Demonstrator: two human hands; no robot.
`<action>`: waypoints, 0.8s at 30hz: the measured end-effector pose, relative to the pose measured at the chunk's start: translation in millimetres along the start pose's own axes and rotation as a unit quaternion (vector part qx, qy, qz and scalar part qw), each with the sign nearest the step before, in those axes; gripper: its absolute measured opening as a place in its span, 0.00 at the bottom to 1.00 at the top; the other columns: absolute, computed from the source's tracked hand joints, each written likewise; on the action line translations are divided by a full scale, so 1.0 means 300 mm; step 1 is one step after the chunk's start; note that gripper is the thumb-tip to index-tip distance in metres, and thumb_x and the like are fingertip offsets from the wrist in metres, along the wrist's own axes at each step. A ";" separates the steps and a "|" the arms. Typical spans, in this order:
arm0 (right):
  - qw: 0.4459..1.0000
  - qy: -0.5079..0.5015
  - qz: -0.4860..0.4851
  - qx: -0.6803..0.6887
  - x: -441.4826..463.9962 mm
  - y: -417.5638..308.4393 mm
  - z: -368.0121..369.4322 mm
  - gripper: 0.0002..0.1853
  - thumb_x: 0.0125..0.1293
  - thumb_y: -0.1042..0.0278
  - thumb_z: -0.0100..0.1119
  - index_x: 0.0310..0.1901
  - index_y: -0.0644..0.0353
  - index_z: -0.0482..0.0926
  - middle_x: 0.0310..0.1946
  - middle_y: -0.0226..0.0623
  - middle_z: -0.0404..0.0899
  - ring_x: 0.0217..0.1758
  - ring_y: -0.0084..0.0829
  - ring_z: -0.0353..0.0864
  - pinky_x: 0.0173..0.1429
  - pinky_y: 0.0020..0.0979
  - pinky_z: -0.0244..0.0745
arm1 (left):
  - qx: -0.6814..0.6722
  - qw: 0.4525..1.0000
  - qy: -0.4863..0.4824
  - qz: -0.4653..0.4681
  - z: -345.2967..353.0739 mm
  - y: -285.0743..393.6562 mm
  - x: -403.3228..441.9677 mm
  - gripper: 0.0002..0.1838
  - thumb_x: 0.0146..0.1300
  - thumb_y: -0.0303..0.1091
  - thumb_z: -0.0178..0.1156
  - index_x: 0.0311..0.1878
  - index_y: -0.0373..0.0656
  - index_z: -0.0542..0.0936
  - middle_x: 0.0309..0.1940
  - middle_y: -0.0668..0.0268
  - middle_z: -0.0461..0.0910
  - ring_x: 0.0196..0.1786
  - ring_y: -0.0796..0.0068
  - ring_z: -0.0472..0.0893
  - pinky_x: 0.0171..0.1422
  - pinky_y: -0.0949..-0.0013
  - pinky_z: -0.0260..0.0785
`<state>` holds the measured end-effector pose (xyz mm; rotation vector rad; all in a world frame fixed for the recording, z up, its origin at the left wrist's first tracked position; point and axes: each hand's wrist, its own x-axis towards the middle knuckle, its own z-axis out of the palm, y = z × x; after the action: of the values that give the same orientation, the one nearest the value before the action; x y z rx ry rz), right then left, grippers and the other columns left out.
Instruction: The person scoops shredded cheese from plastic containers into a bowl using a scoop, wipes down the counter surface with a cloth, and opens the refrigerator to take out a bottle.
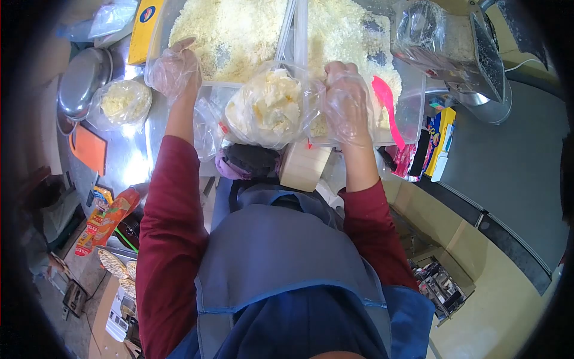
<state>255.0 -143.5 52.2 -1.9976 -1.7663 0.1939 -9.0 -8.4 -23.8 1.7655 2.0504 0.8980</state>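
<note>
My left hand [175,73], in a clear plastic glove, is at the near left corner of the left clear bin [156,36]. Its fingers are apart, partly over the pale grated cheese [233,36]. My right hand [348,103], gloved too, bends down over the near side of the right bin [412,113]. Its fingers are curled and the tips are hidden, so what they grip does not show. Between my hands, a clear bag of pale chunks [272,107] sits against the bins' near edges, its loose plastic reaching towards my right hand. A pink plastic utensil [388,110] lies at the right bin.
On the left are a small bag of grated cheese [124,103], a metal bowl [85,81] and an orange board [89,149]. A yellow box [142,30] stands beside the left bin. A wooden block [304,166] is close to my body. A plastic-covered machine [445,48] is at right.
</note>
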 end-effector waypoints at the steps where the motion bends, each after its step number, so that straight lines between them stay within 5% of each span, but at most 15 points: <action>1: 1.000 -0.014 0.022 0.001 0.001 -0.006 0.006 0.08 0.61 0.71 0.58 0.41 0.64 0.76 0.37 0.51 0.76 0.39 0.52 0.78 0.42 0.47 0.71 | 0.019 1.000 0.011 0.020 -0.008 0.010 -0.005 0.16 0.55 0.31 0.53 0.42 0.54 0.87 0.31 0.58 0.84 0.30 0.66 0.82 0.41 0.64 0.72; 5: 0.999 0.028 -0.023 0.033 0.006 -0.016 -0.089 0.07 0.62 0.73 0.56 0.41 0.64 0.76 0.35 0.50 0.75 0.35 0.47 0.78 0.40 0.42 0.71 | 0.090 0.995 -0.035 0.007 -0.064 0.062 -0.007 0.16 0.56 0.31 0.52 0.42 0.55 0.87 0.32 0.57 0.84 0.32 0.65 0.82 0.42 0.64 0.72; 7: 0.994 0.016 0.036 0.102 0.013 -0.007 -0.132 0.06 0.63 0.75 0.55 0.41 0.65 0.75 0.31 0.48 0.73 0.29 0.36 0.74 0.37 0.35 0.71 | 0.065 0.997 -0.016 0.024 -0.034 0.025 -0.006 0.16 0.56 0.31 0.52 0.42 0.55 0.87 0.32 0.57 0.84 0.32 0.65 0.82 0.42 0.65 0.72; 10: 0.991 -0.044 0.075 0.097 -0.005 0.058 -0.126 0.07 0.62 0.76 0.54 0.41 0.66 0.75 0.36 0.50 0.77 0.38 0.47 0.78 0.43 0.40 0.71 | 0.026 0.999 0.002 0.037 -0.033 0.037 -0.006 0.16 0.57 0.32 0.52 0.43 0.55 0.87 0.32 0.58 0.84 0.32 0.65 0.82 0.41 0.65 0.72; 14: 0.963 0.004 0.131 0.235 -0.020 -0.046 -0.208 0.07 0.64 0.74 0.54 0.42 0.66 0.76 0.36 0.48 0.79 0.35 0.40 0.79 0.42 0.37 0.73 | 0.047 0.999 0.002 0.015 -0.034 0.039 -0.006 0.13 0.59 0.36 0.55 0.42 0.59 0.87 0.23 0.62 0.82 0.27 0.68 0.81 0.39 0.66 0.72; 19: 0.960 -0.131 -0.028 0.245 -0.014 -0.196 -0.192 0.10 0.68 0.74 0.53 0.46 0.62 0.81 0.35 0.38 0.83 0.31 0.22 0.74 0.36 0.29 0.72 | 0.042 0.998 0.015 0.045 -0.017 0.003 0.000 0.14 0.58 0.35 0.54 0.42 0.57 0.87 0.24 0.60 0.82 0.28 0.66 0.81 0.38 0.65 0.71; 24: 0.970 -0.023 -0.016 0.243 -0.032 -0.133 -0.255 0.12 0.69 0.72 0.51 0.50 0.62 0.80 0.40 0.40 0.84 0.41 0.26 0.82 0.46 0.26 0.74 | 0.053 0.997 0.005 0.052 -0.028 0.008 -0.007 0.15 0.57 0.33 0.53 0.41 0.56 0.87 0.25 0.57 0.82 0.28 0.64 0.81 0.37 0.63 0.71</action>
<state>248.3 -169.1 134.9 -1.6194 -1.5836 0.6040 -11.5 -12.3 -16.3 1.9424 2.0653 0.8426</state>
